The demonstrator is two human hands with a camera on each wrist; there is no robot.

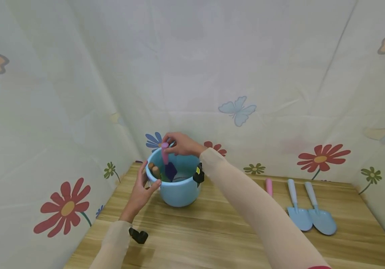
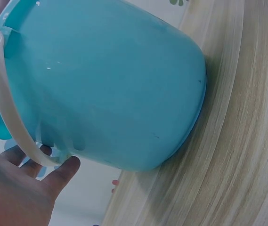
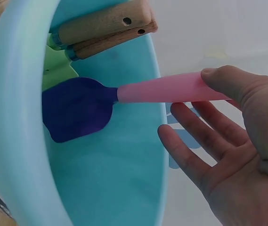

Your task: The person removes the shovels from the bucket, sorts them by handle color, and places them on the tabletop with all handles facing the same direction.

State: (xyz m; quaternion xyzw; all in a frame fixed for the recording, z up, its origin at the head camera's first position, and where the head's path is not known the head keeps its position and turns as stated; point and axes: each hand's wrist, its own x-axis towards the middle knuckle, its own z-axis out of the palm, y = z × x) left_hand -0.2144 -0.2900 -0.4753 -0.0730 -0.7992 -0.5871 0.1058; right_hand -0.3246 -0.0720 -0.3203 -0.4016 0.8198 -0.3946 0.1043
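A light blue bucket (image 1: 179, 194) stands upright at the left of the wooden table. My left hand (image 1: 140, 195) holds its left side, thumb and fingers spread around the curve near the rim. In the left wrist view the white bail handle (image 2: 9, 101) hangs down beside those fingers. My right hand (image 1: 185, 145) reaches over the bucket and pinches the pink handle of a small toy shovel (image 3: 157, 89). Its dark purple blade points down inside the bucket. Two wooden-handled green tools (image 3: 108, 22) lean inside next to the blade, their lower ends hidden by the wall.
Two light blue toy shovels (image 1: 323, 222) lie on the table (image 1: 226, 224) at the right. Left of them a pink handle (image 1: 269, 186) shows, its lower part hidden by my right sleeve. A pale flowered curtain (image 1: 192, 74) hangs close behind the table and at its sides.
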